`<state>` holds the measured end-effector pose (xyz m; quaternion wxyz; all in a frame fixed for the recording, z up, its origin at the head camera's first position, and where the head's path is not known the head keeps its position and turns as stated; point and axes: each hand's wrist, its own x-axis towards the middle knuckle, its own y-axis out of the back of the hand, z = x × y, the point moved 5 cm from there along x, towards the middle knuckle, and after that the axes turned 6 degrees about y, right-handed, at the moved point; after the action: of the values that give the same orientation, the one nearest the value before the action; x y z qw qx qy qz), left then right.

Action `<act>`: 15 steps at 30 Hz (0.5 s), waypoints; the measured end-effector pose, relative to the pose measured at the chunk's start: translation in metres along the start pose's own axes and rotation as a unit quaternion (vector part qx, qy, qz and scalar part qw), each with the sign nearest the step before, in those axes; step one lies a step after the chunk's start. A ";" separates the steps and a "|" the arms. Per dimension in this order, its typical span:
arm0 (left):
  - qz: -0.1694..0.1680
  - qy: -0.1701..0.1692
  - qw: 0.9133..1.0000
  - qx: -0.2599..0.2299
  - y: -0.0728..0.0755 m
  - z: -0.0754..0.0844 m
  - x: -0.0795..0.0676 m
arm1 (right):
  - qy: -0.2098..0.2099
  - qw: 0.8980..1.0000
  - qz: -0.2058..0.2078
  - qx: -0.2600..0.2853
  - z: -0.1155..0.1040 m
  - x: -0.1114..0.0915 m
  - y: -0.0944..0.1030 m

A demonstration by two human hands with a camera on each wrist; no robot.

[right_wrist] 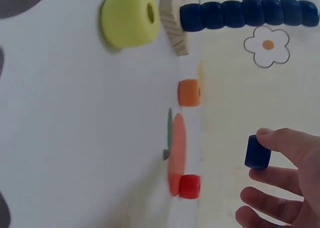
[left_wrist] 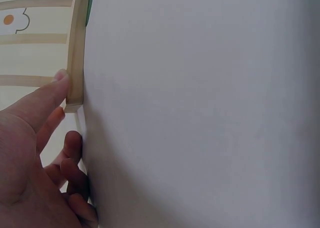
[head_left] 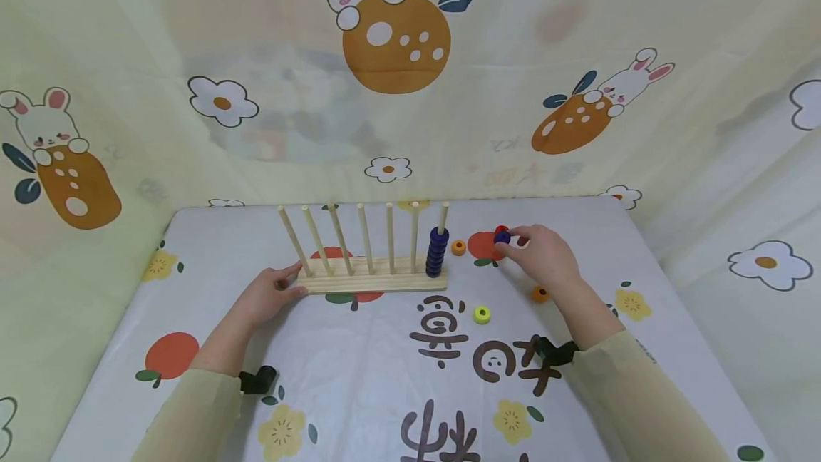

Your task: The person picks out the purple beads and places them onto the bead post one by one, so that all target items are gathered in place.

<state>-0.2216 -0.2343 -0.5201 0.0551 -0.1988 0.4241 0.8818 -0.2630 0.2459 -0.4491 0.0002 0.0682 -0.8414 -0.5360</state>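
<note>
A wooden peg stand (head_left: 372, 282) with several upright pegs sits toward the back of the table. Blue beads (head_left: 436, 254) are stacked on its rightmost peg, while the other pegs are bare. My left hand (head_left: 266, 296) holds the stand by its left end, thumb at the front edge and a finger behind. Off to the stand's right, my right hand (head_left: 545, 257) pinches one blue bead (right_wrist: 257, 152) between thumb and index finger, up off the table; the remaining fingers are loosely bent.
An orange bead (head_left: 458, 247) lies just right of the stand, and a red bead (right_wrist: 190, 186) lies behind the held one. Nearer the front is a yellow bead (head_left: 482, 315). Another orange bead (head_left: 540, 294) rests beneath the right wrist. A patterned curtain (head_left: 487, 127) hangs behind the table.
</note>
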 end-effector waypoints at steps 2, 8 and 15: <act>0.000 0.002 1.000 -0.001 0.000 0.000 0.000 | 0.001 1.000 0.003 0.000 -0.004 -0.001 0.003; 0.000 0.007 1.000 0.000 0.000 -0.001 0.001 | 0.010 1.000 0.019 0.004 -0.018 -0.006 0.012; -0.004 0.000 1.000 0.004 0.001 0.002 -0.002 | 0.030 0.999 0.028 -0.005 -0.039 -0.011 0.026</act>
<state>-0.2212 -0.2332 -0.5172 0.0592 -0.2000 0.4269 0.8799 -0.2520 0.2234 -0.4081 0.0412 0.0607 -0.8400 -0.5375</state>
